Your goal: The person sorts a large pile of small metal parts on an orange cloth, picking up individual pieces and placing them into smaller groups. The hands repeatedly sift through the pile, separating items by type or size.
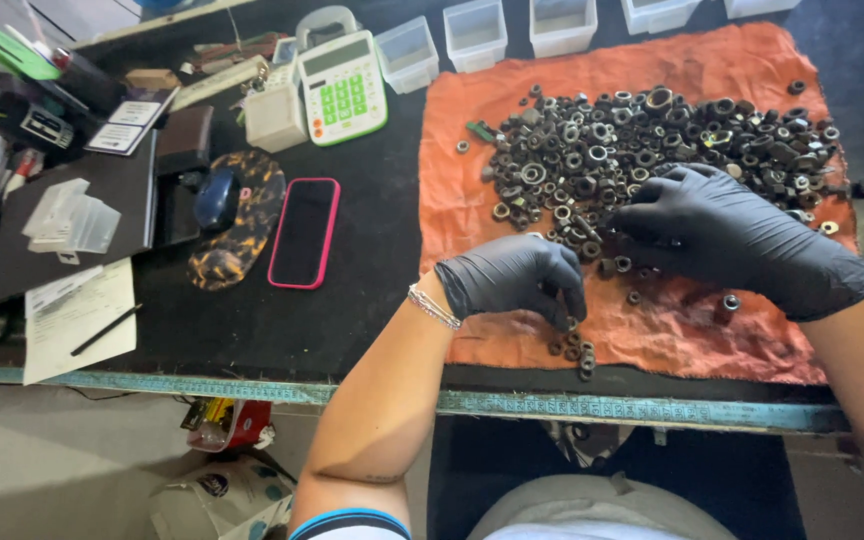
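A large heap of dark metal nuts and washers [642,140] lies on an orange cloth [732,60] spread over a black table. My left hand [517,278], in a black glove, rests at the cloth's near edge with its fingers curled over a small cluster of nuts [577,352]. It seems to pinch a small piece, but the piece is hidden. My right hand [722,235], also gloved in black, lies palm down on the heap's near side, fingertips among the nuts. A silver bracelet [434,308] circles my left wrist.
Several clear plastic bins [476,32] line the table's far edge. To the left lie a pink-cased phone [304,232], a white calculator with green keys [343,88], a mouse on a patterned pad [218,198], papers and a pen [104,330]. A measuring strip runs along the table's front edge [252,388].
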